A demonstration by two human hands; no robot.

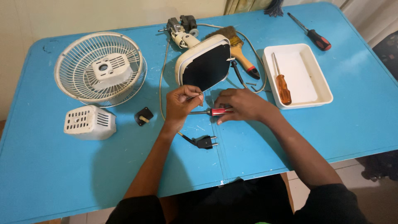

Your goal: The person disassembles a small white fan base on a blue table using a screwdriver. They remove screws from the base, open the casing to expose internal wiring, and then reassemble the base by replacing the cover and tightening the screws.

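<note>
a: what does the surface look like?
b: a bright blue tabletop (83, 174) with small white paint flecks and a seam running down its middle, pushed against a cream wall (83, 16). a strip of curtain (244, 5) hangs at the far edge, and pale floor tiles show at the right.

a: and the hands?
b: the left hand (182, 103) pinches something small and thin between thumb and fingers; what it is cannot be told. the right hand (242, 105) is closed around a red-handled screwdriver (211, 111), which lies nearly level just in front of the fan base (204, 62), its shaft pointing toward the left hand.

a: what else sits there?
b: a white fan grille (99, 68) at the far left, a white motor cover (89, 122) near it, a black plug (206, 142) below the hands, a paintbrush (240, 52), and a white tray (302, 76) holding an orange-handled screwdriver (282, 85).
</note>
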